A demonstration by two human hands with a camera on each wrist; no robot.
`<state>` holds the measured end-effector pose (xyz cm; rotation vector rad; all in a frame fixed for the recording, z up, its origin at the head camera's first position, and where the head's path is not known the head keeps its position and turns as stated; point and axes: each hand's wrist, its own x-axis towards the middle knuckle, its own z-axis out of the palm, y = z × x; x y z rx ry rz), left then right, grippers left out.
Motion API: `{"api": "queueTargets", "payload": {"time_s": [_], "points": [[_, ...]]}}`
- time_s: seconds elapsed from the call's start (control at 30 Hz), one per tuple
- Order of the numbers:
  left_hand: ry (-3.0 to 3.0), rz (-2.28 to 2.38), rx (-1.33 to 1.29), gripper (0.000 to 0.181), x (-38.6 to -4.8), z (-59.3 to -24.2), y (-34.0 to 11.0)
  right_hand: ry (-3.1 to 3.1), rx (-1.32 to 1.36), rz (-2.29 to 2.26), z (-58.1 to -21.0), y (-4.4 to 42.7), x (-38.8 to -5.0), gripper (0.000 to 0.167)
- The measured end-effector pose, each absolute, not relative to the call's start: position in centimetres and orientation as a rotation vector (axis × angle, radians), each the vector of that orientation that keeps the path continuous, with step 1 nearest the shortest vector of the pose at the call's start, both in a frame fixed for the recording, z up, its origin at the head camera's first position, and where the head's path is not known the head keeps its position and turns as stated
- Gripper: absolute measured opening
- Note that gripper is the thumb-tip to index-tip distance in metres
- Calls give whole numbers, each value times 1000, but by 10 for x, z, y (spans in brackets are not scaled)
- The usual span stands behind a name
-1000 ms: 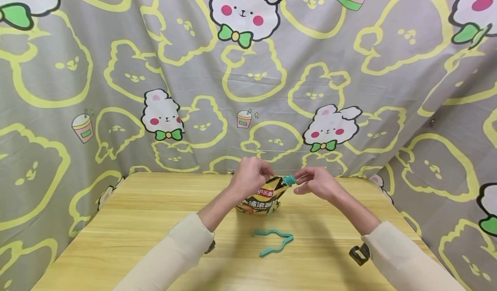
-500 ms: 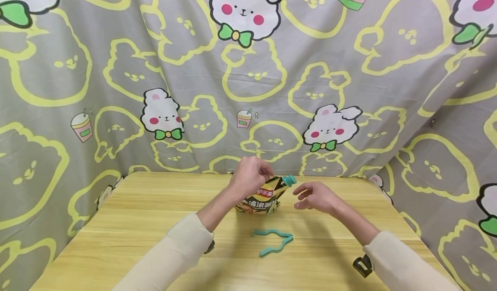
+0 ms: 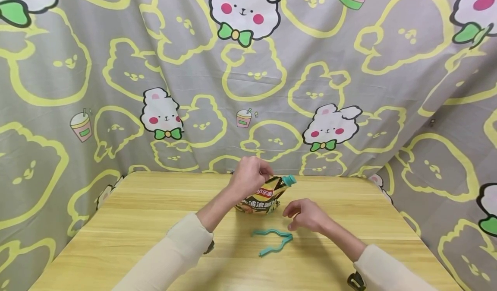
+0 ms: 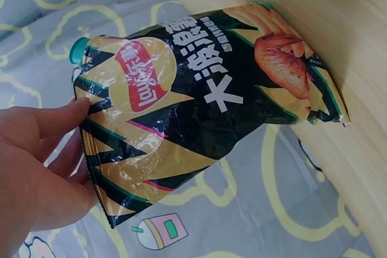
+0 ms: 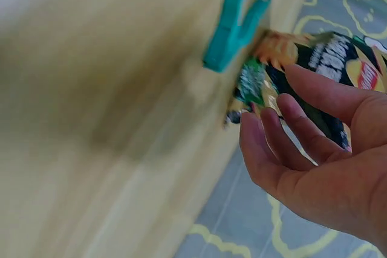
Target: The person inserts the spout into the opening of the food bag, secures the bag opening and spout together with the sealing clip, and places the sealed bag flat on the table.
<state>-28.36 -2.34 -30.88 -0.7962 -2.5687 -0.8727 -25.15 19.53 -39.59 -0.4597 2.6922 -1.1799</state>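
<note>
A black-and-gold potato chip bag (image 3: pixel 261 204) stands on the table, its top edge pinched by my left hand (image 3: pixel 250 176). In the left wrist view, thumb and fingers (image 4: pixel 57 119) hold the crimped top of the bag (image 4: pixel 181 125). A teal spout cap (image 3: pixel 289 180) sticks out at the bag's upper right corner. In front of the bag lies a teal bag clip (image 3: pixel 288 238), its two wavy arms spread apart. My right hand (image 3: pixel 307 215) hovers above and to the right of the clip, fingers loosely bent and holding nothing. The right wrist view has the clip (image 5: pixel 227 37) beyond those fingertips.
The light wood table (image 3: pixel 155 222) ends at the back against a grey curtain (image 3: pixel 202 79) with cartoon rabbits. The curtain also hangs along both sides.
My right hand has left the spout cap and come down and towards me, near the clip. The left hand, bag and clip stay where they were.
</note>
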Motion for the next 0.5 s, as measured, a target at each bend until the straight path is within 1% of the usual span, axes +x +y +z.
{"api": "queueTargets", "payload": {"time_s": [0.23,0.37,0.5], "points": [[-2567,-864,-796,20,-283,-309,-23,2628,-482,-1229,-414,191,-243,34],[-2566,-859,-798,19,-283,-309,-22,2593,-459,-1272,-419,190,-240,36],[-2568,-852,-791,19,-283,-309,-22,2596,-446,-1263,-423,190,-238,35]]}}
